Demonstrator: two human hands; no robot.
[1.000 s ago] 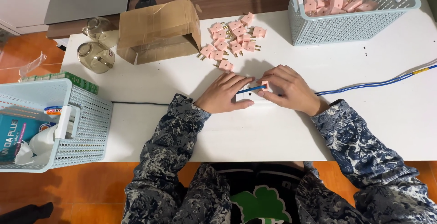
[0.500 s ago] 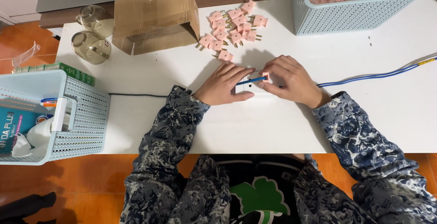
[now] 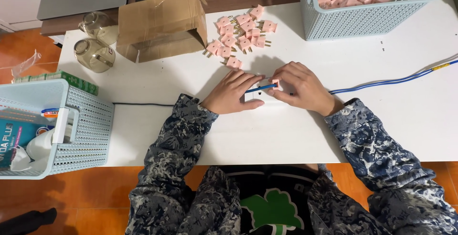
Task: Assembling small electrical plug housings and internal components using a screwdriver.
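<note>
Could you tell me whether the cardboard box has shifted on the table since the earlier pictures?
No. The cardboard box lies just left of the pink plug pile, as before.

Both forearms rest forward, left hand [image 3: 233,93] flat with fingers extended, right hand [image 3: 299,88] curled, fingertips nearly meeting.

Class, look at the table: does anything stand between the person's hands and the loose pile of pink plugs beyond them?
Nothing visible does. The white table lies bare between the left hand, the right hand and the pink plugs; the cardboard box sits off to the side.
</note>
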